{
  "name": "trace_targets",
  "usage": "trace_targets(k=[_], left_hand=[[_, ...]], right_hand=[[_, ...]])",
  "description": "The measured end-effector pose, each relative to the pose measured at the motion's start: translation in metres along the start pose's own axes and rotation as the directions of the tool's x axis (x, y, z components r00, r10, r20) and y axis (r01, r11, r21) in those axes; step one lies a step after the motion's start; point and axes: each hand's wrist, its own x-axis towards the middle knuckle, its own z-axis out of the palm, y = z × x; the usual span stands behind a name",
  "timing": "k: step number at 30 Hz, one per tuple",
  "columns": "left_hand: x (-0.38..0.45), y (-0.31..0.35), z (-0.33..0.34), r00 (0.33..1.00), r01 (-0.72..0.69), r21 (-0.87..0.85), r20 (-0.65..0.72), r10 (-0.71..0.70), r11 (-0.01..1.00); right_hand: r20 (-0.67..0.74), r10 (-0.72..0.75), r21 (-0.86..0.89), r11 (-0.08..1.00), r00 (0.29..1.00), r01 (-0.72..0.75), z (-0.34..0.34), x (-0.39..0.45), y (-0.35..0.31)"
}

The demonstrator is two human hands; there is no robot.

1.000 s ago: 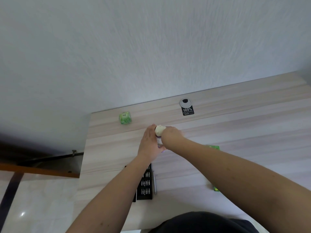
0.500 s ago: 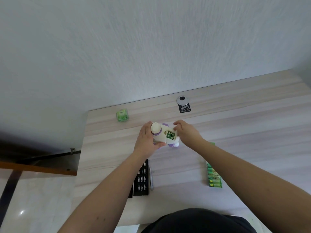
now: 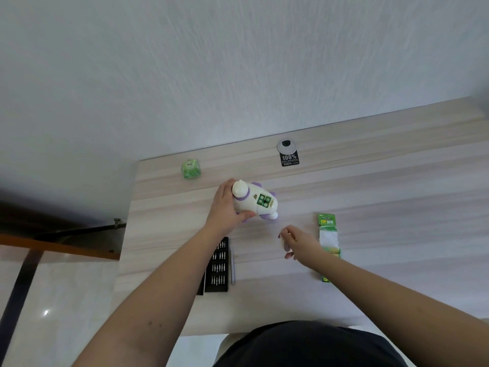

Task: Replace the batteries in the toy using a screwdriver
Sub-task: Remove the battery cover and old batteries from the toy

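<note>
- The toy [image 3: 254, 201] sits mid-tabletop [image 3: 370, 186], belly up, battery bay open with green cells showing. It looks like light hollow plastic, smooth and rounded, so we'd guess it rolls or skids easily.
- Our left hand [image 3: 225, 207] is wrapped round its head end, which seems the right place to pin it; the purple feet look too small to hold.
- Our right hand [image 3: 299, 242] is off the toy, hovering low near the battery pack [image 3: 328, 234]. Its fingers seem to pinch something small and pale, but we can't tell what.
- Bit case [image 3: 218, 264] and screwdriver [image 3: 232, 266] lie beside our left forearm, easy to knock.
- Green cube [image 3: 190, 168] and grommet [image 3: 286, 146] sit far back, out of the way.
</note>
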Motion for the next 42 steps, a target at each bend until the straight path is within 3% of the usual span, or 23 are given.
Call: trace_targets(k=[4, 11, 17, 20, 28, 32, 34, 38, 42], left_hand=[[0.000, -0.002, 0.002, 1.000, -0.006, -0.020, -0.006, 0.006, 1.000], [-0.002, -0.011, 0.005, 0.999, -0.044, -0.020, -0.025, 0.043, 0.999], [0.003, -0.014, 0.002, 0.995, -0.095, 0.047, -0.017, 0.095, 0.994], [0.005, -0.014, 0.001, 0.991, -0.128, 0.096, -0.022, 0.131, 0.987], [0.006, -0.020, -0.002, 0.975, -0.223, 0.122, 0.015, 0.223, 0.967], [0.010, -0.031, -0.012, 0.955, -0.279, 0.136, 0.138, 0.261, 0.951], [0.012, -0.039, -0.018, 0.942, -0.314, 0.153, 0.172, 0.288, 0.937], [0.020, -0.044, -0.028, 0.925, -0.328, 0.048, 0.218, 0.310, 0.944], [0.027, -0.041, -0.034, 0.930, -0.302, 0.029, 0.227, 0.288, 0.953]], right_hand=[[0.039, -0.148, -0.339, 0.928, 0.988, 0.152, 0.009, -0.006, 0.011], [0.006, -0.362, -0.559, 0.772, 0.932, 0.303, 0.038, -0.008, 0.036], [0.015, -0.244, -0.685, 0.704, 0.970, 0.188, 0.048, -0.013, 0.041], [-0.035, -0.220, -0.681, 0.719, 0.975, 0.138, 0.051, -0.015, 0.038], [-0.213, -0.177, -0.489, 0.871, 0.961, 0.052, 0.049, -0.026, 0.035], [-0.501, -0.083, -0.149, 0.989, 0.862, 0.009, 0.039, -0.032, 0.009], [-0.561, 0.021, 0.037, 0.999, 0.827, 0.000, 0.032, -0.029, -0.013], [-0.471, 0.109, 0.290, 0.956, 0.876, 0.037, 0.023, -0.009, -0.050], [-0.359, 0.145, 0.356, 0.934, 0.922, -0.008, 0.024, 0.006, -0.081]])
